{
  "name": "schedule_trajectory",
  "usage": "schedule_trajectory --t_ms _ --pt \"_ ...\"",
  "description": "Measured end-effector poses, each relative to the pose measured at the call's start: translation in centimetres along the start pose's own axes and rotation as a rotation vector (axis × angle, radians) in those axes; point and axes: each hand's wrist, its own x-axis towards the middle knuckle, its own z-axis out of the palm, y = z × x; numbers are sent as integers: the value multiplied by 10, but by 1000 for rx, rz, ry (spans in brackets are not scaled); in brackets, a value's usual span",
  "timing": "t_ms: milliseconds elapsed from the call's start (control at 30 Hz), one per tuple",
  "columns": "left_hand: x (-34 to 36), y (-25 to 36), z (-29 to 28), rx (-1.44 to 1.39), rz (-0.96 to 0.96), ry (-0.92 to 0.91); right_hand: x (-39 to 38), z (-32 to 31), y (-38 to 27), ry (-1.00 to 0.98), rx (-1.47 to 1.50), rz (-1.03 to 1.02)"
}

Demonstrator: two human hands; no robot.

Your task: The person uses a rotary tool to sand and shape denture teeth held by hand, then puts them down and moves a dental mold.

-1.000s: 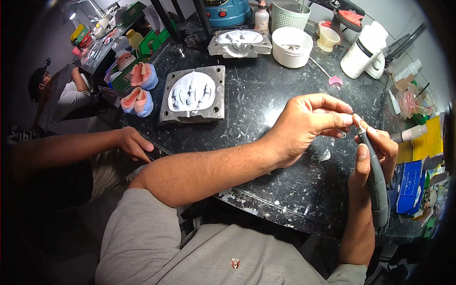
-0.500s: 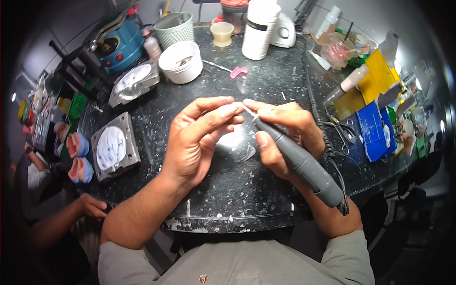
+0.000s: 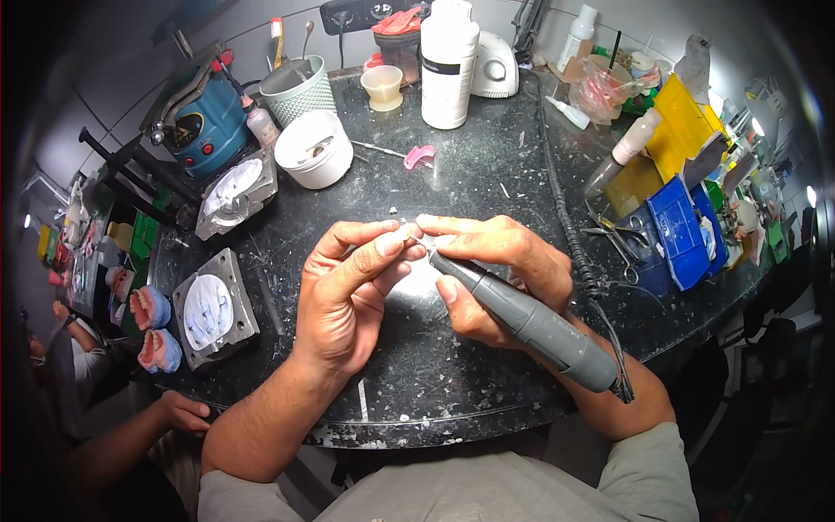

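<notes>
My left hand (image 3: 341, 296) pinches a small pale, tooth-like piece (image 3: 405, 236) between thumb and fingertips. The fingers cover most of it, so its exact shape is unclear. My right hand (image 3: 509, 261) grips a dark grey rotary handpiece (image 3: 532, 320) like a pen, its cable trailing off the back end. The handpiece's tip points up and left at the piece; whether the two touch is too small to tell. The fingertips of both hands meet or nearly meet above the black bench (image 3: 435, 383).
Plaster-filled metal flask halves (image 3: 248, 304) and pink-and-blue denture models (image 3: 156, 348) lie left. Behind stand a white tub (image 3: 313, 170), a white bottle (image 3: 448, 83) and a pink piece (image 3: 419, 157) on a stick. Scissors (image 3: 619, 248) and a blue box (image 3: 683, 230) lie right. Another person's hand (image 3: 184, 411) is lower left.
The view has shifted a little, so the bench things sit differently in the picture. Both hands keep their grips; the right fingers and handpiece have tilted slightly.
</notes>
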Motion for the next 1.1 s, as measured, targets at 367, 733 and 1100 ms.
schedule_trajectory --t_ms 367,733,1100 --pt "-1 2 2 -3 3 -17 2 1 0 -10 -9 -13" --pt "1 2 0 -35 -33 8 -2 2 0 -5 15 14" --pt "1 3 2 94 22 27 1 0 -1 -13 5 -3"
